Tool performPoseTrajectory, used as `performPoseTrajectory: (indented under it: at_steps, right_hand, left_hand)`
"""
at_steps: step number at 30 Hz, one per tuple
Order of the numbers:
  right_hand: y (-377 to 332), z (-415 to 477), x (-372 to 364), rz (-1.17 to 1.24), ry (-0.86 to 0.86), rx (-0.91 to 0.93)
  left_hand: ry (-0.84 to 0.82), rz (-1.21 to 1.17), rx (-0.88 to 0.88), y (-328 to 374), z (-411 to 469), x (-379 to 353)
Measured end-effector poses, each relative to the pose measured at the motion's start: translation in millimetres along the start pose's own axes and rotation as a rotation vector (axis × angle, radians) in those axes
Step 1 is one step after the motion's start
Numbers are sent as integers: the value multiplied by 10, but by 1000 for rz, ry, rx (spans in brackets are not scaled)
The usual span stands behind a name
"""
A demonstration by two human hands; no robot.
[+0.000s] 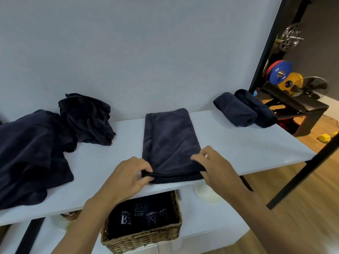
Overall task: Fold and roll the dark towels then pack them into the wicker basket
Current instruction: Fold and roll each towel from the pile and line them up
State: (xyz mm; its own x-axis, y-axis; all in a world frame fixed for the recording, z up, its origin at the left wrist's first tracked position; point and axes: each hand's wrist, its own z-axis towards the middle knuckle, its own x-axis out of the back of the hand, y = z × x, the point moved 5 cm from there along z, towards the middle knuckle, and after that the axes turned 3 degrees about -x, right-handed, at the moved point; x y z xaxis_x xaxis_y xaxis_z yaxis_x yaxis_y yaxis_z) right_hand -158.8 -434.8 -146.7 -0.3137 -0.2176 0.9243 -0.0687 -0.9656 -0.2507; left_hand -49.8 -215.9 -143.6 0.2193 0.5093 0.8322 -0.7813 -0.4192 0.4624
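Observation:
A dark navy towel (169, 140) lies folded into a long strip in the middle of the white shelf (238, 143). My left hand (132, 177) pinches its near left corner and my right hand (211, 164) pinches its near right corner, where the near edge is curled up slightly. Two rolled dark towels (244, 109) lie side by side at the shelf's back right. A heap of unfolded dark towels (45, 143) covers the left of the shelf. Below the shelf's front edge stands the wicker basket (145, 237), holding dark towels with white print.
A pale wall rises right behind the shelf. At the right are a black frame post (302, 173), a black bench (300, 105), coloured weight plates (282, 74) and a wooden floor. A round cream object (207, 194) sits under the shelf edge.

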Motion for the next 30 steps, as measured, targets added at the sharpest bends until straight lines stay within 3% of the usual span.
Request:
performPoseTrajectory:
  at_steps: [2, 6, 13, 15, 19, 23, 25, 27, 28, 30]
  right_hand:
    - [20, -95, -61, -46, -32, 128]
    - [76, -205, -104, -85, -143, 167]
    - [12, -142, 52, -78, -82, 257]
    - [48, -121, 92, 76, -160, 155]
    - [144, -6, 69, 354, -243, -97]
    - [160, 129, -21, 480, -176, -235]
    - [95, 151, 17, 249, -38, -98]
    - [-24, 101, 27, -28, 105, 177]
    - [-54, 45, -2, -111, 124, 304]
    - [-43, -23, -55, -128, 71, 387]
  left_hand:
    - [-12, 81, -73, 21, -105, -40]
    - [-91, 314, -200, 59, -221, -223]
    - [13, 322, -333, 129, -288, -203]
    - [14, 160, -207, 130, -277, -128]
    - [16, -299, 230, 1, -178, -37]
    - [11, -370, 384, -58, -14, -41]
    - [1, -322, 416, -57, 43, -66]
    - [5, -288, 446, -58, 96, -81]
    - [-4, -270, 463, -64, 117, -85]
    - [-32, -223, 490, -68, 149, -80]
